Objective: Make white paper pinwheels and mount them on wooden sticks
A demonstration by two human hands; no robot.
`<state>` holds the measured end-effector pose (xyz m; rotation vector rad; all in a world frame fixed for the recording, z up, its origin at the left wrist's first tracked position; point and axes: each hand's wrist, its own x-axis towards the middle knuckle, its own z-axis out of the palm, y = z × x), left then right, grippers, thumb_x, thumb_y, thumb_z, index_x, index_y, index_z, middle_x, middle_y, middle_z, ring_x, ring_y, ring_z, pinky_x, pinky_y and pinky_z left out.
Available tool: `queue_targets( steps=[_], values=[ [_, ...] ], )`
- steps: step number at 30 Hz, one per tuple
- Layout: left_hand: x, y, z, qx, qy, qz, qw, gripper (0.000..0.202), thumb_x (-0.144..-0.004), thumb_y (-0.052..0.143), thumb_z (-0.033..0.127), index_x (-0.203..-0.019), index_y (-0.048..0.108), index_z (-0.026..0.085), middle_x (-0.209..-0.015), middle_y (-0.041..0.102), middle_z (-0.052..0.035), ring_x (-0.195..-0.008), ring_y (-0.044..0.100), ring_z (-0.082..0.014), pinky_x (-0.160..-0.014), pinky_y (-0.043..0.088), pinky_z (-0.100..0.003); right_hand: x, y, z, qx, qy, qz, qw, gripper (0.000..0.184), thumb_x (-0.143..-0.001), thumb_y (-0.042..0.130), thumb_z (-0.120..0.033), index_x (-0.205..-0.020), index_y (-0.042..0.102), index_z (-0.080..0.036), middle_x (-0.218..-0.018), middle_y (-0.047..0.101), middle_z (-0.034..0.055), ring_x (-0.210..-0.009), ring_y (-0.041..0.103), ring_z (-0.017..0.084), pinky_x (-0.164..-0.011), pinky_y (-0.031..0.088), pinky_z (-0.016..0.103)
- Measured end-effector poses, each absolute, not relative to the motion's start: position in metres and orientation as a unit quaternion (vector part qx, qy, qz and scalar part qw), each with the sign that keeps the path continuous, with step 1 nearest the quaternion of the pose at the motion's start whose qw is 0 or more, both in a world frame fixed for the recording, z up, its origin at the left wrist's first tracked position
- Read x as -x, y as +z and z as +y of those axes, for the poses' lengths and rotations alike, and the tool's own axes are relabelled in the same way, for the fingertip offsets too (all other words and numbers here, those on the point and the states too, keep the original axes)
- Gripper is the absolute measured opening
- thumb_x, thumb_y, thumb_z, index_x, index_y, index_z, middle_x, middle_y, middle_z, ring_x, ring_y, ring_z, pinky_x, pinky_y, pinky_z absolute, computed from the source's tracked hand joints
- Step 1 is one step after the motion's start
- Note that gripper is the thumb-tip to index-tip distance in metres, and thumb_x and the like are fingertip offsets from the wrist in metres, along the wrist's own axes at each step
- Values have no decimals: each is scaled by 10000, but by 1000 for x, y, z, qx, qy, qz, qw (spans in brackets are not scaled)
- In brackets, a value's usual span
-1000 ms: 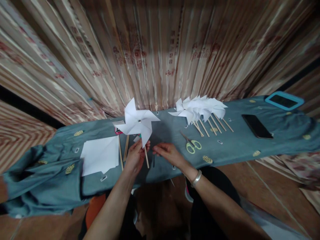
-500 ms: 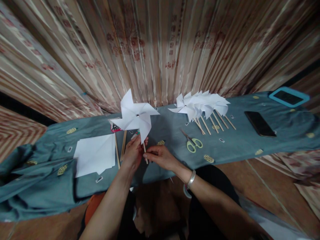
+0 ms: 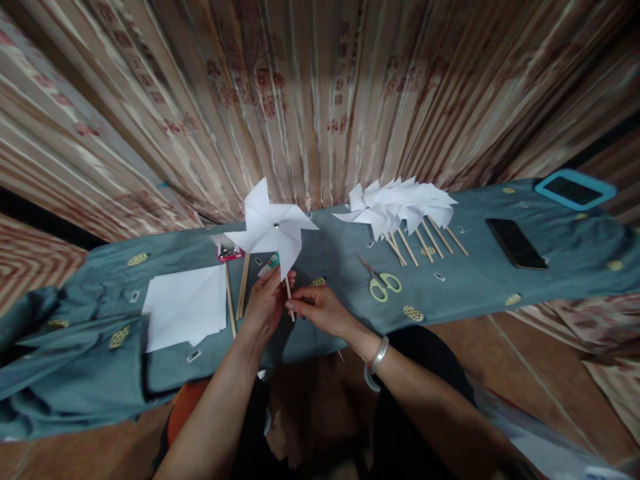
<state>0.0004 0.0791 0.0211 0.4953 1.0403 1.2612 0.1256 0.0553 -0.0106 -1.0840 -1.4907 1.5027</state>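
Note:
A white paper pinwheel (image 3: 273, 233) on a thin wooden stick stands upright above the table's near edge. My left hand (image 3: 265, 305) is closed round the stick just under the paper blades. My right hand (image 3: 320, 309) pinches the lower part of the same stick from the right; a metal bangle sits on that wrist. A stack of white paper squares (image 3: 185, 305) lies left of my left hand, with loose wooden sticks (image 3: 237, 293) beside it.
A grey-green cloth (image 3: 475, 280) covers the table. Several finished pinwheels (image 3: 400, 210) lie at the back right, green-handled scissors (image 3: 380, 283) in front of them. A black phone (image 3: 515, 243) and a blue-cased tablet (image 3: 575, 189) lie far right. A small pink box of pins (image 3: 229, 252) sits behind the sticks. Striped curtain behind.
My right hand has moved left from the cloth onto the pinwheel's stick, where it now pinches it. The left hand has kept its hold throughout.

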Motion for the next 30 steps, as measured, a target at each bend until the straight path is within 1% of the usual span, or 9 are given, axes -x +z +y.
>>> queue_targets(
  steps=[6,10,12,15,17,22,26,28,30],
  values=[
    [-2,21,75,-225,542,457,668,343,-510,879,268,-804,758,139,-720,718,-30,-628,616,-102,-585,461,-200,-128,-8,61,433,553,-594,393,233,-825,638,-371,-701,681,-178,-607,627,-18,-566,534,106,-572,402,222],
    [-2,21,72,-232,532,460,672,354,-514,883,284,-817,765,142,-730,728,-44,-610,618,-106,-549,447,-202,-130,-7,64,447,533,-603,392,245,-827,634,-394,-732,695,-176,-610,621,-20,-562,527,104,-555,384,221],
    [-1,20,70,-238,535,463,665,353,-503,890,288,-799,765,140,-745,734,-53,-645,637,-121,-577,460,-214,-131,-5,65,447,532,-604,392,251,-828,631,-405,-743,695,-177,-620,623,-20,-570,531,106,-560,386,222],
    [2,17,69,-248,545,470,648,339,-494,893,275,-777,765,139,-778,743,-58,-727,661,-141,-673,487,-243,-130,-2,65,444,528,-608,394,265,-828,627,-417,-733,687,-176,-613,609,-25,-573,526,105,-570,386,221],
    [4,15,69,-251,550,475,639,333,-493,891,265,-775,766,142,-785,746,-58,-741,665,-145,-720,493,-260,-129,0,66,445,522,-614,390,262,-828,626,-411,-729,686,-176,-603,598,-30,-564,516,102,-569,382,219],
    [9,12,69,-245,554,486,629,344,-457,900,270,-752,770,150,-765,750,-57,-710,665,-140,-721,499,-263,-126,1,66,452,507,-633,372,281,-836,615,-419,-712,691,-178,-597,600,-28,-561,506,103,-554,364,221],
    [12,12,69,-241,559,493,622,360,-408,916,301,-709,772,166,-770,757,-50,-716,665,-137,-746,504,-268,-129,3,67,461,490,-648,357,305,-844,595,-448,-756,716,-182,-623,625,-20,-582,522,113,-562,364,232],
    [14,12,68,-244,558,496,619,368,-396,919,322,-699,772,173,-766,758,-48,-717,663,-141,-758,501,-279,-135,6,69,469,479,-644,368,318,-838,602,-475,-777,722,-187,-669,654,-5,-617,552,128,-575,378,243],
    [16,11,66,-252,553,505,613,383,-390,922,346,-700,774,177,-764,759,-50,-720,663,-149,-772,496,-293,-146,10,75,478,470,-623,404,347,-838,597,-504,-741,709,-190,-674,660,7,-627,568,140,-576,397,252]
  ],
)
